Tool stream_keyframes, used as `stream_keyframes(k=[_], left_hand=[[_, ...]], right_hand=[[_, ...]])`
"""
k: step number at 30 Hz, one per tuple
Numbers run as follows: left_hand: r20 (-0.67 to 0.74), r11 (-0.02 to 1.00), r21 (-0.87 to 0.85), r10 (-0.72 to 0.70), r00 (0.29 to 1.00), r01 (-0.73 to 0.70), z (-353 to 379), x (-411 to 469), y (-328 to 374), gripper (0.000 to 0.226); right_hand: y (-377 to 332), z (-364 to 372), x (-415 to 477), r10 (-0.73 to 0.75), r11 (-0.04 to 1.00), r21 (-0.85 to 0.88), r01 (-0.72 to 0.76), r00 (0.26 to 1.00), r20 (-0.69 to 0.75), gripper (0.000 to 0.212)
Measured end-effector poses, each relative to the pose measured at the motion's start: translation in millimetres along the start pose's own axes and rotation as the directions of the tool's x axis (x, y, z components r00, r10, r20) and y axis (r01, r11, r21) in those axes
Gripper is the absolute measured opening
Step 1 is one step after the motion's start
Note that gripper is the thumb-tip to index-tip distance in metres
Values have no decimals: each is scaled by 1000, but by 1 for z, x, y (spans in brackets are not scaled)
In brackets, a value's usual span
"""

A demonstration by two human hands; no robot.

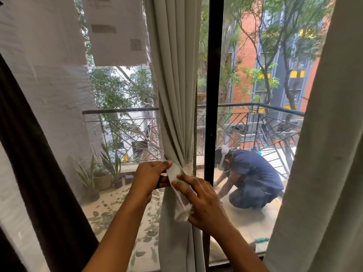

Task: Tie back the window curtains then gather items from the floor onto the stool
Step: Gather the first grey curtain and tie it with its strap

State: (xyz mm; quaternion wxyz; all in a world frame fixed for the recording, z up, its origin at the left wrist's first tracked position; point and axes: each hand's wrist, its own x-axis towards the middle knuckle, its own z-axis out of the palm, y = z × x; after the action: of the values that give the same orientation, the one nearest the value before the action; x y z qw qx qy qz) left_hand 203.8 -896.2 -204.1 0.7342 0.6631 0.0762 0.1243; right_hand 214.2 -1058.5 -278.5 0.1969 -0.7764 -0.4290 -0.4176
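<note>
Tieback (177, 173) pinched between both hands (149, 176)

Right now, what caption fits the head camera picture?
Two hands knot a white tie around the gathered curtain.

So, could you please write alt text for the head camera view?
Two hands, left hand and right hand, tie a pale tie-back around a gathered grey curtain at a window; outside, a person crouches on the balcony.

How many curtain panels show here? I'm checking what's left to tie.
3: the middle curtain being tied by both hands, a pale curtain at right hanging loose, and a dark curtain at left. Others may lie beyond view.
</note>
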Motion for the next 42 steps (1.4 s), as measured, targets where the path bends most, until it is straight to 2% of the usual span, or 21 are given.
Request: stream_keyframes(k=[1,3,5,7,9,12,13,15,17,18,21,23,26,28,31,33,34,36,39,42], left_hand=[[-5,1000,-23,-14,1000,14,2,1,1,14],[-15,997,-73,-36,999,35,7,4,-1,13],[-34,993,-114,-41,999,37,13,6,-5,12],[-55,991,-131,-38,998,31,20,6,-9,11],[-71,988,-157,-21,997,9,27,5,-12,12],[-128,979,-188,51,990,-75,36,0,-17,13],[-169,981,-138,114,979,-138,39,-4,-22,15],[-256,954,95,301,919,-286,46,-14,-41,14],[-290,862,354,470,834,-363,56,-24,-63,9],[-297,808,462,529,795,-365,62,-26,-72,22],[-359,723,643,576,734,-253,80,-16,-99,73],[-419,721,676,544,727,-150,93,-4,-105,92],[-491,726,686,513,705,-50,110,17,-109,97],[-515,695,719,553,655,-20,115,29,-112,92],[-549,677,736,600,581,-5,114,38,-115,73],[-520,653,757,626,581,-26,107,40,-116,57],[-499,642,765,640,585,-50,103,38,-116,49],[-446,616,779,676,586,-118,95,34,-117,40],[-344,558,802,725,597,-215,80,22,-119,35],[-284,520,811,752,595,-269,65,12,-121,28]], right_hand=[[0,-2,-3,15,1000,19,-16,999,30,85],[-3,-5,-7,78,992,94,-81,996,39,88],[-7,-9,-6,185,958,223,-178,983,-13,78],[-9,-10,-3,292,911,335,-240,949,-115,57],[-5,-13,1,409,854,427,-296,890,-202,39],[14,-22,11,627,695,582,-421,751,-206,34],[23,-25,15,672,647,625,-437,715,-195,34],[41,-31,24,722,555,712,-431,674,-155,37],[57,-35,34,717,541,734,-411,681,-148,37],[65,-36,38,710,527,747,-404,693,-125,33],[83,-33,45,705,356,836,-418,707,53,16],[91,-30,46,696,272,856,-440,704,141,14],[99,-31,49,658,204,851,-483,711,246,14],[105,-34,50,608,166,859,-485,736,298,17],[115,-39,51,556,145,858,-493,758,341,14],[124,-42,52,548,144,851,-505,757,356,10],[131,-43,52,550,187,833,-521,758,351,8],[146,-45,53,539,344,767,-541,783,310,4],[164,-46,59,526,557,624,-548,814,245,9],[195,-50,70,528,569,624,-535,820,222,2]])
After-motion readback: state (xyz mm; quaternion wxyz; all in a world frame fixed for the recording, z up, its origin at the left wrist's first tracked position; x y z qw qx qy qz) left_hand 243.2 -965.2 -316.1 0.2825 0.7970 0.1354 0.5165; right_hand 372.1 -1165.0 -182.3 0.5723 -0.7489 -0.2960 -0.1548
